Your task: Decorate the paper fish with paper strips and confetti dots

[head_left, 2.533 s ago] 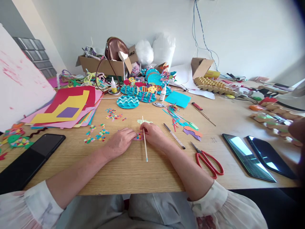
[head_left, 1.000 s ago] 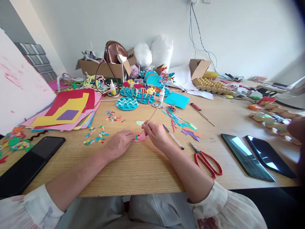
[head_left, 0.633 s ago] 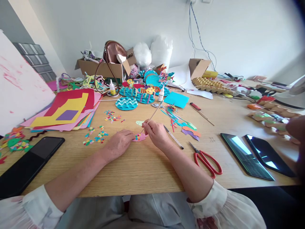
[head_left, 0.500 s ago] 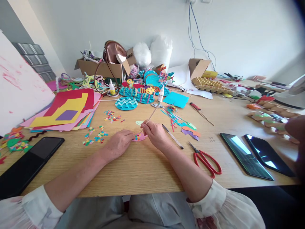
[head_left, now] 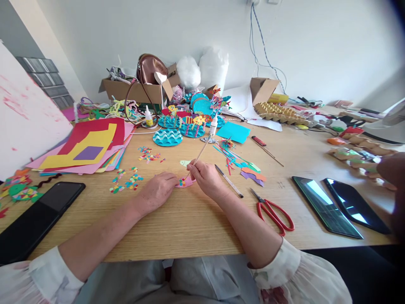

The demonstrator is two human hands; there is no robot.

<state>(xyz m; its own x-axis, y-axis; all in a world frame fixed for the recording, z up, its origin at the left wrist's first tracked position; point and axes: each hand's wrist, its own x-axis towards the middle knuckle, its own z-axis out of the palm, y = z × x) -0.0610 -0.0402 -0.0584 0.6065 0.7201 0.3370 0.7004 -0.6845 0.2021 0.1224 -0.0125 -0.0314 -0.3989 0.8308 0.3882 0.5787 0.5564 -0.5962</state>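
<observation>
My right hand [head_left: 206, 177] pinches a thin wooden stick [head_left: 202, 148] that slants up and away, its lower end over a small pink paper piece [head_left: 189, 182]. Coloured paper dots cover part of that pink piece. My left hand [head_left: 159, 188] is closed, its fingertips holding the left edge of the pink paper down on the table. Just beyond, a pale green paper fish [head_left: 184, 163] lies flat. Loose paper dots [head_left: 134, 180] and small paper scraps [head_left: 150, 157] are spread left of my hands. A pen [head_left: 228, 180] rests beside my right hand.
Red-handled scissors [head_left: 276, 213] and two dark glossy panels [head_left: 327, 207] lie right; a phone [head_left: 60, 202] lies left. Stacked coloured paper [head_left: 47, 162], glue bottles [head_left: 213, 126], a blue wavy disc [head_left: 167, 137] and a cardboard box [head_left: 133, 90] stand farther back.
</observation>
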